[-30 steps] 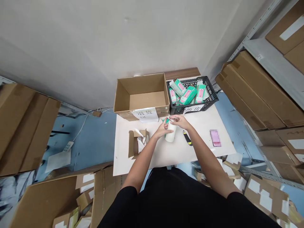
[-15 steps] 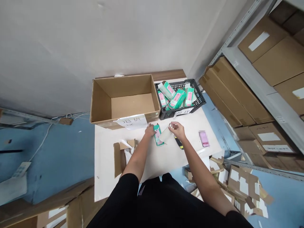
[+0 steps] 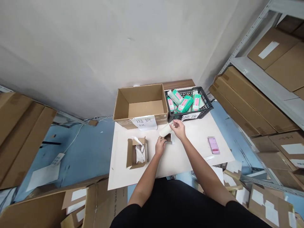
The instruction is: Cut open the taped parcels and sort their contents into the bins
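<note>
My right hand (image 3: 178, 129) grips one end of a whitish, roughly cylindrical item (image 3: 165, 130), whose exact kind I cannot make out. Its other end comes close to my left hand (image 3: 161, 145). That hand is closed on the edge of a small carton (image 3: 169, 138), its open end facing up and dark inside. Just behind my hands stands a black plastic crate (image 3: 191, 116) with several green-and-pink cartons (image 3: 185, 103) in it. To its left is a large open cardboard box (image 3: 118, 109) with a paper sign (image 3: 144, 122) on the front.
A smaller open box (image 3: 129, 153) holding white packaging (image 3: 140, 155) is on the table's left. A blurred pink item (image 3: 213, 145) lies on the right of the white table (image 3: 121, 177). Shelves of cartons (image 3: 239, 101) flank the table, and boxes (image 3: 268, 202) cover the floor.
The small carton has gone from lying with its green-and-pink face up to showing its open end. The whitish item has lifted slightly away in my right hand. My view has shifted left.
</note>
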`<state>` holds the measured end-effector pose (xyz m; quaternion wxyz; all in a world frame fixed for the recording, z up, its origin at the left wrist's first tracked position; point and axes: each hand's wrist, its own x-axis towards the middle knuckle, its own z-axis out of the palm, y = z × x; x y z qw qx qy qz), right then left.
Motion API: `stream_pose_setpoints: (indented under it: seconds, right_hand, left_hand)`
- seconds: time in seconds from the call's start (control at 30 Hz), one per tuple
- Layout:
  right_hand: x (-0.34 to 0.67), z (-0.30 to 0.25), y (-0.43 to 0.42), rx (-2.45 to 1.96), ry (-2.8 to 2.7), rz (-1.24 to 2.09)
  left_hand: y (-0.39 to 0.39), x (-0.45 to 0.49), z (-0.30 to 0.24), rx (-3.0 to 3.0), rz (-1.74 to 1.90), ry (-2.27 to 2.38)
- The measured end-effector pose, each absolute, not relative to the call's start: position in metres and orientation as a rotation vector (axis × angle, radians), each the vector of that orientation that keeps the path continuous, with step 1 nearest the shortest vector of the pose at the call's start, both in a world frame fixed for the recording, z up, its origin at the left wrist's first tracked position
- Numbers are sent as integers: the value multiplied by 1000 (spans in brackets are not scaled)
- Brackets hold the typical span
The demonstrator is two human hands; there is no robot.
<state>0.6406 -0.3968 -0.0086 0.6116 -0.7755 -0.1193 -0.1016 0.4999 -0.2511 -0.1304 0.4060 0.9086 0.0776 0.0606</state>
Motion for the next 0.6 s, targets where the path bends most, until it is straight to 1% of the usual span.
stream_pose_setpoints:
  seconds: [0.2,0.33,0.47,0.6]
  right_hand:
    - [609,-14,-453,-1927,-408,-269]
    - [600,-23,-475,-2011,-522,-222]
    - [596,-53,-468,-2029,-656,-76]
    - [587,-97,-464,-2105,-660,196]
  left_hand:
    - [-277,487,-130,2248,219,271]
    - [-295,488,-131,2232,218,290]
    - [-309,491,-132,2211,230,329]
    - [-313,497,-131,2124,280,412]
